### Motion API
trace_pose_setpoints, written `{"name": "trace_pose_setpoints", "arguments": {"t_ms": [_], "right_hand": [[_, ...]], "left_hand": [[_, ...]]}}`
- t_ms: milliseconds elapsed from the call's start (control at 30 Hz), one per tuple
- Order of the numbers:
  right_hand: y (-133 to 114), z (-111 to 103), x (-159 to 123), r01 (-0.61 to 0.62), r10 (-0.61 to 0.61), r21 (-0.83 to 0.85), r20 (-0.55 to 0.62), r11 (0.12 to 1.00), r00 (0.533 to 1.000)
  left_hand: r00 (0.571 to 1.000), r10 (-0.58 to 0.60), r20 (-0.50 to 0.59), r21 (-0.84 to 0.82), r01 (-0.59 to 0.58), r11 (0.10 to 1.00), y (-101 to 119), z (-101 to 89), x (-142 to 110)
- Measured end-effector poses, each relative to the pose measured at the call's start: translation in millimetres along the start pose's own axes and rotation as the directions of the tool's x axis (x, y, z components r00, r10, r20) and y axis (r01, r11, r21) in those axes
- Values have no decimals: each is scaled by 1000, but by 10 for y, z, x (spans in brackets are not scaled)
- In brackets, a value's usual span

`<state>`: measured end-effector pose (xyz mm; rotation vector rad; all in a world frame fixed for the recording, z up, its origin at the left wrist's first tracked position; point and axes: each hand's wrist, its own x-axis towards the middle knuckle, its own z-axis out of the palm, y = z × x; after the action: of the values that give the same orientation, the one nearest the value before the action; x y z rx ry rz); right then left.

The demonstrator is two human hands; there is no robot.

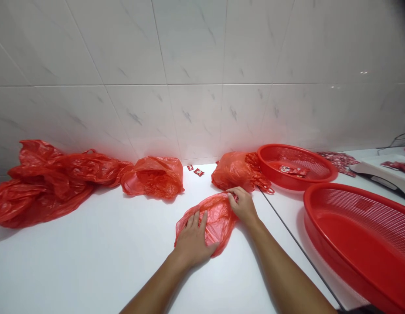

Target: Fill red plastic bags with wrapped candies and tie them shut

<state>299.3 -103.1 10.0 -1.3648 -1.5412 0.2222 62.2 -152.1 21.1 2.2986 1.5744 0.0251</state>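
Observation:
A red plastic bag (pixel 218 218) lies on the white table in front of me, its mouth spread wide. My left hand (pixel 194 240) rests on the bag's near left side, with the fingers stretched out and reaching over the rim. At the far right edge of the bag, my right hand (pixel 243 204) is closed, pinching the plastic near the rim. A small patterned red bit shows by its fingertips, too small to make out.
Along the wall stand a heap of red bags (pixel 58 183), an open-mouthed red bag (pixel 153 176) and a filled red bag (pixel 235 170). Small red packets (pixel 199 172) lie between. At right are a round red basket (pixel 297 185), a larger basket (pixel 323 244) and a scale (pixel 385 174).

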Motion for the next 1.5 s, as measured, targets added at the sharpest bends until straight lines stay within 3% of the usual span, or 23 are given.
{"name": "trace_pose_setpoints", "arguments": {"t_ms": [233,433,533,667,733,833,933,1033,1100,1200,1333,1500], "right_hand": [[-7,39,-14,17,-15,41,-53,999,998],[-128,-36,-24,84,-74,57,-167,995,983],[-245,-16,-62,147,-147,101,-5,984,989],[-329,82,-120,193,-211,87,309,977,927],[-322,107,-124,195,-207,69,327,978,922],[-285,96,-101,202,-207,47,247,978,947],[-261,72,-80,226,-227,25,155,974,961],[-263,73,-79,244,-245,29,96,969,965],[-270,80,-84,249,-250,26,85,968,964],[-278,89,-89,235,-236,18,113,972,965],[-270,100,-91,201,-202,25,143,979,969],[-276,14,-67,240,-240,55,-1,969,971]], "left_hand": [[999,-22,28,8,22,1000,17,-9,-1],[1000,-16,19,22,16,1000,30,-34,6],[1000,-25,7,14,25,1000,36,-44,11],[1000,-19,-3,-7,19,1000,31,-50,18],[1000,-6,-30,-18,5,1000,22,-39,21],[989,40,-145,-61,-49,997,3,4,24],[918,163,-362,-69,-200,977,-21,51,26],[784,280,-553,-20,-349,937,-35,56,33],[705,321,-633,9,-408,913,-34,34,38],[630,359,-688,31,-469,883,-23,-6,41],[601,411,-686,28,-542,840,-5,-19,39],[681,390,-619,-26,-515,857,5,24,71]]}}
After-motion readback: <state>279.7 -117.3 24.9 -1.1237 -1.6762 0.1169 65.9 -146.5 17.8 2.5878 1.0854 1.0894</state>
